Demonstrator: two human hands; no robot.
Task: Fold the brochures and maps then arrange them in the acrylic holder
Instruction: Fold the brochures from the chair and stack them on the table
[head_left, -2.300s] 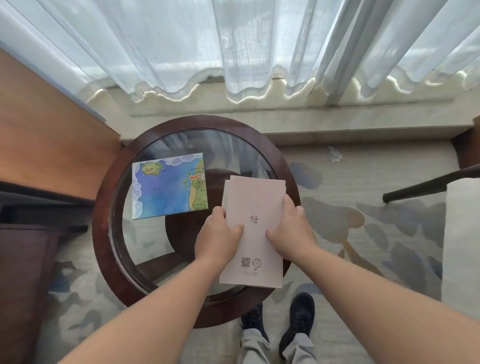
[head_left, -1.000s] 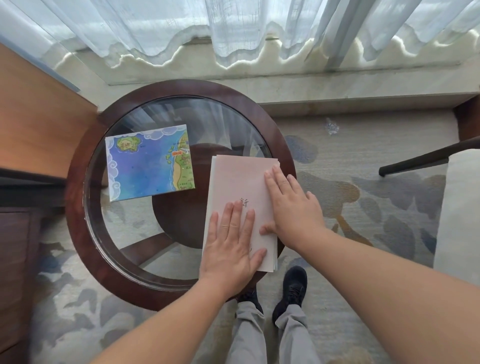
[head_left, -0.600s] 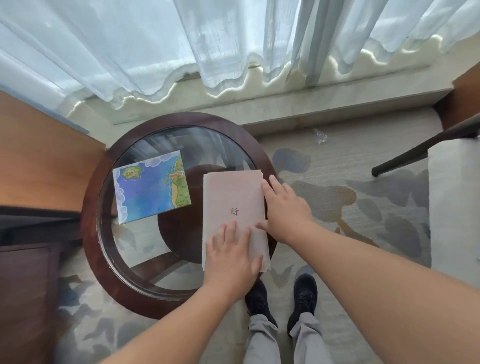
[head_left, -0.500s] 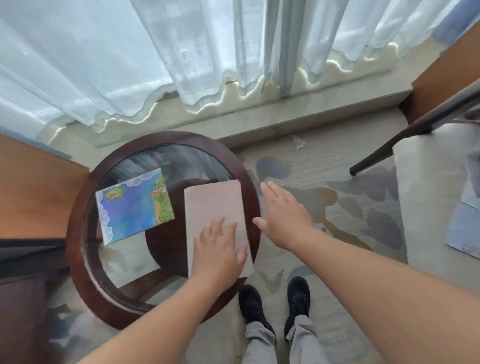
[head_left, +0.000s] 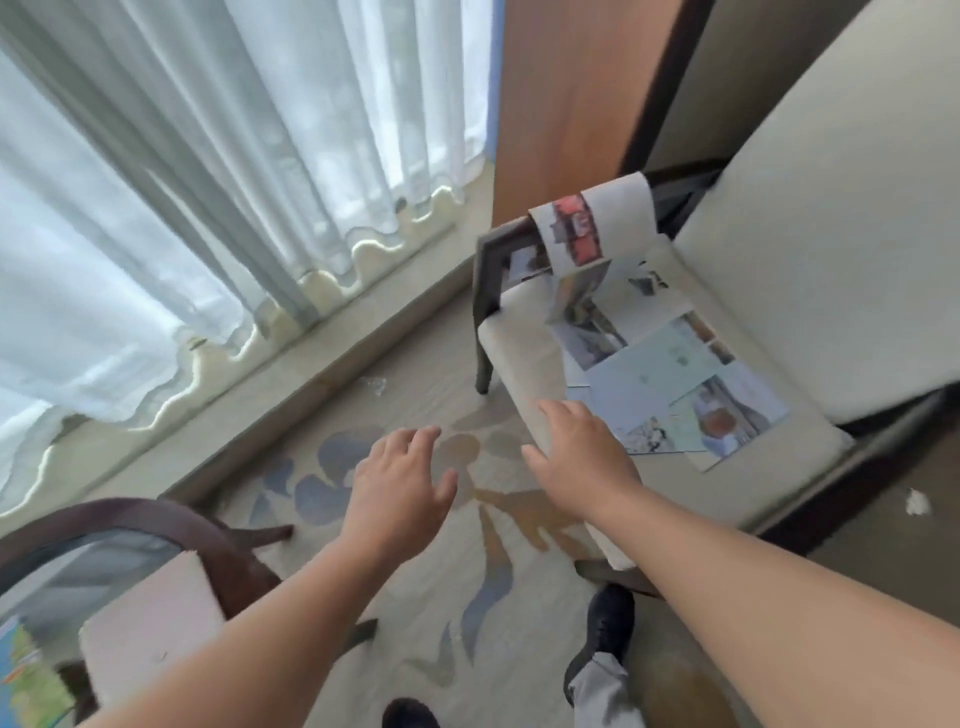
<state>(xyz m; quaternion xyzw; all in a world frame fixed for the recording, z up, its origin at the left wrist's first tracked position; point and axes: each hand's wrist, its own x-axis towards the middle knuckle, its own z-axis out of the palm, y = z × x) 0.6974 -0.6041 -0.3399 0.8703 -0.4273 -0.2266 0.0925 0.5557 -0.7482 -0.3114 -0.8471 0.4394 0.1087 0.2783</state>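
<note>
The folded pink brochure (head_left: 148, 618) lies on the round glass table (head_left: 156, 519) at the lower left, with a corner of the blue map (head_left: 21, 670) beside it. Several unfolded brochures (head_left: 670, 374) lie spread on the cream chair seat (head_left: 519, 353) at the right; one brochure (head_left: 592, 223) hangs over the chair's arm. My left hand (head_left: 400, 488) hovers over the carpet, fingers apart, holding nothing. My right hand (head_left: 582, 462) is at the seat's front edge, open, just short of the papers. No acrylic holder is in view.
Sheer curtains (head_left: 208, 182) and a stone sill (head_left: 311, 353) run along the far left. A wooden panel (head_left: 566, 93) stands behind the chair, whose cream backrest (head_left: 841, 208) fills the upper right. My shoes (head_left: 608, 623) stand on the patterned carpet (head_left: 467, 519).
Both hands have left the pink brochure on the table and swung right toward the chair. The view has turned right, bringing the chair and its loose papers into sight.
</note>
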